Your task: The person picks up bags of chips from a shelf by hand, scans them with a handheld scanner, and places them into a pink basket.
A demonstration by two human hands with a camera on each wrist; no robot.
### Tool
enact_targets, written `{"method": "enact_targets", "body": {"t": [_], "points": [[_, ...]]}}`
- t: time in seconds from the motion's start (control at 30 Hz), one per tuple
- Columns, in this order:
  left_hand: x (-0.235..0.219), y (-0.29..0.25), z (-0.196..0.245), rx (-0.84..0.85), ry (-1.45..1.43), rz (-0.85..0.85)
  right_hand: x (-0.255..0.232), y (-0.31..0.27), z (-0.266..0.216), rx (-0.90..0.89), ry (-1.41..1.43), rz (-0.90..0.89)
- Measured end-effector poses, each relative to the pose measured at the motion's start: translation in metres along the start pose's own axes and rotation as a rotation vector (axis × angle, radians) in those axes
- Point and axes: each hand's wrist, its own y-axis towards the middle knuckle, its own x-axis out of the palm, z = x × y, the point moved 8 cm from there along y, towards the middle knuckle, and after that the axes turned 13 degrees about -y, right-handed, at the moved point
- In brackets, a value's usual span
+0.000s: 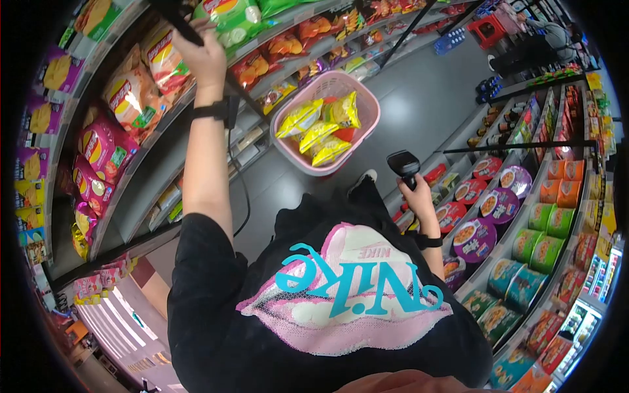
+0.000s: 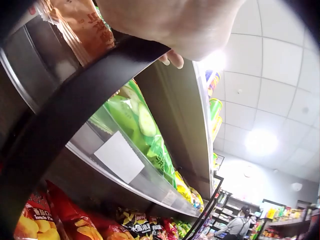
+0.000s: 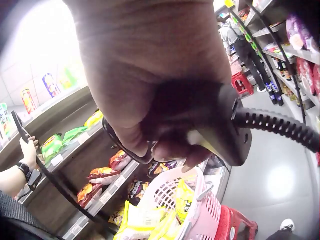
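My left hand (image 1: 203, 62) is raised at the snack shelf and grips a black shelf post (image 2: 65, 107); in the left wrist view its fingertips (image 2: 174, 59) show past the post's edge. Orange bags of chips (image 1: 134, 92) and green bags of chips (image 1: 226, 19) lie on either side of that hand. In my right hand (image 1: 419, 200) is a black handheld barcode scanner (image 1: 403, 164), fingers wrapped round its handle, with a ribbed cord (image 3: 275, 125) running off it. Between the hands, a pink basket (image 1: 375, 108) holds several yellow snack bags (image 1: 316, 136).
In the right wrist view the basket stands on a red stool (image 3: 240, 222). Cup and bowl noodles (image 1: 475, 239) fill the shelves on the right. Down the grey aisle floor (image 1: 400, 95) a person (image 1: 534, 52) is beside another red stool (image 1: 485, 31).
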Motion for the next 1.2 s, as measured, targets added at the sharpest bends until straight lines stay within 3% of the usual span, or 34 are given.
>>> {"method": "enact_targets", "body": {"t": [0.2,0.27,0.33,0.4,0.47,0.57,0.67,0.7,0.8,0.93,1.07,1.13,1.2], "points": [[-0.027,0.0,-0.007,-0.066,0.156,0.085,-0.023,0.041,0.028,0.037,0.026,-0.046],[-0.024,0.002,0.004,0.065,0.394,0.02,-0.032,0.061,0.057,0.01,0.022,-0.025],[-0.032,0.0,-0.001,0.02,0.363,0.087,-0.051,0.072,0.066,-0.01,0.007,-0.008],[-0.047,-0.002,-0.01,-0.013,0.267,0.181,-0.068,0.075,0.066,0.095,0.068,-0.071],[-0.041,0.002,0.001,0.035,0.459,0.153,-0.089,0.089,0.081,0.037,0.08,-0.026],[-0.045,-0.002,0.008,-0.028,0.677,0.262,-0.114,0.104,0.098,0.035,0.063,0.034],[-0.065,-0.001,-0.003,-0.025,0.647,0.261,-0.124,0.108,0.114,0.072,0.114,0.047],[-0.077,-0.002,-0.01,-0.003,0.8,0.274,-0.131,0.107,0.117,0.09,0.118,0.054],[-0.074,0.001,-0.003,0.033,0.909,0.296,-0.136,0.109,0.142,0.12,0.193,0.06],[-0.078,-0.004,-0.004,-0.069,0.991,0.412,-0.154,0.105,0.165,0.18,0.212,0.074],[-0.056,-0.001,0.012,-0.126,1.05,0.376,-0.171,0.12,0.199,0.163,0.149,0.115],[-0.067,-0.002,0.004,-0.1,1.133,0.381,-0.182,0.126,0.192,0.23,0.276,0.044],[-0.071,-0.006,0.006,-0.255,1.151,0.489,-0.19,0.142,0.195,0.222,0.281,0.047]]}}
